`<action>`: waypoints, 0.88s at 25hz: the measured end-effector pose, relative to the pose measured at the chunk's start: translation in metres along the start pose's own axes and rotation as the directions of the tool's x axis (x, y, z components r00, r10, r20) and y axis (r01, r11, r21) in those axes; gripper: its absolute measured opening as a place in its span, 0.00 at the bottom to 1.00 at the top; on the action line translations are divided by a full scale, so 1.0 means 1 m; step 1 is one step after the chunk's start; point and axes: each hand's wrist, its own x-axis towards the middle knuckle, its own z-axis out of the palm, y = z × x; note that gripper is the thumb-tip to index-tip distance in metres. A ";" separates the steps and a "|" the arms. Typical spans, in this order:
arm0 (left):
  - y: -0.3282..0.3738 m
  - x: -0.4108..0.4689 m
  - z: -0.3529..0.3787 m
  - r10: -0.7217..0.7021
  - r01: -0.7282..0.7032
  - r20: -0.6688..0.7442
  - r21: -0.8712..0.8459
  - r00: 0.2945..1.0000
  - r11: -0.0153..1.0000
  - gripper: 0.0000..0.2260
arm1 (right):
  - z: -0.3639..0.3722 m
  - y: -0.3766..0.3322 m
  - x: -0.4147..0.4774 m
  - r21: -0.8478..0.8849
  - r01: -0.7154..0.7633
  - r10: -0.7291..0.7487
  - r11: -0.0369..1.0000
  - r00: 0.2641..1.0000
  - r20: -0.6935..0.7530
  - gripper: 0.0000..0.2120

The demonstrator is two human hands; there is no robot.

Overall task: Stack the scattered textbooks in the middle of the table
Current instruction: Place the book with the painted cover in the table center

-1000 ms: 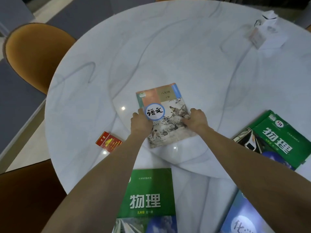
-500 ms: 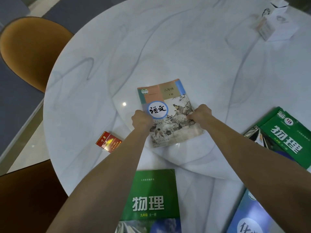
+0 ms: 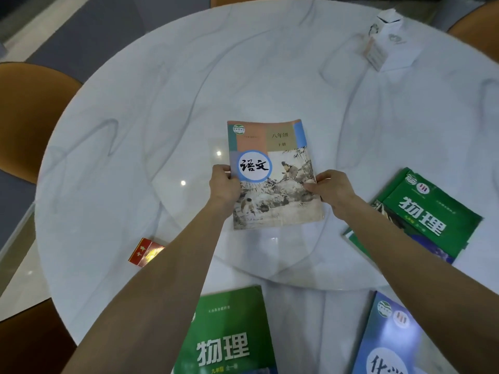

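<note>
A Chinese-language textbook [image 3: 272, 147] with a painted cover lies near the middle of the round marble table [image 3: 167, 109]. My left hand [image 3: 224, 184] grips its left edge and my right hand [image 3: 332, 186] grips its right edge, thumbs on the cover. A green physics textbook [image 3: 432, 214] lies to the right, partly under my right forearm. A second green physics textbook [image 3: 229, 336] sits at the near edge between my arms. The corner of a blue chemistry textbook [image 3: 388, 341] shows at the bottom right.
A small red packet [image 3: 144, 252] lies left of my left forearm. A white tissue box [image 3: 388, 41] stands at the far right of the table. Orange chairs [image 3: 29, 114] surround the table on the left and far right.
Both hands have turned the painted-cover textbook so it sits straighter, and have slid it slightly away from me. My grip has shifted to its side edges.
</note>
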 end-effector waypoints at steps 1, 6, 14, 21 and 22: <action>0.003 0.001 0.008 0.006 -0.006 0.015 0.002 1.000 1.000 0.12 | -0.006 0.004 0.002 0.015 0.002 -0.001 1.000 1.000 -0.030 0.10; 0.009 0.002 0.043 -0.010 0.006 0.054 0.072 0.999 0.997 0.13 | -0.020 0.021 0.002 0.000 -0.029 0.029 1.000 0.988 -0.151 0.15; -0.014 0.005 0.052 0.067 -0.059 -0.014 0.308 0.998 0.950 0.12 | -0.017 0.037 0.004 -0.232 -0.018 -0.019 0.973 0.987 -0.159 0.10; 0.009 -0.019 0.067 0.300 -0.340 0.177 0.658 0.937 0.672 0.12 | -0.048 0.032 -0.008 -0.532 0.101 -0.178 0.840 0.979 -0.095 0.10; 0.016 -0.026 0.076 0.354 -0.419 0.242 0.679 0.903 0.604 0.12 | -0.058 0.034 -0.011 -0.559 0.108 -0.199 0.822 0.974 -0.105 0.11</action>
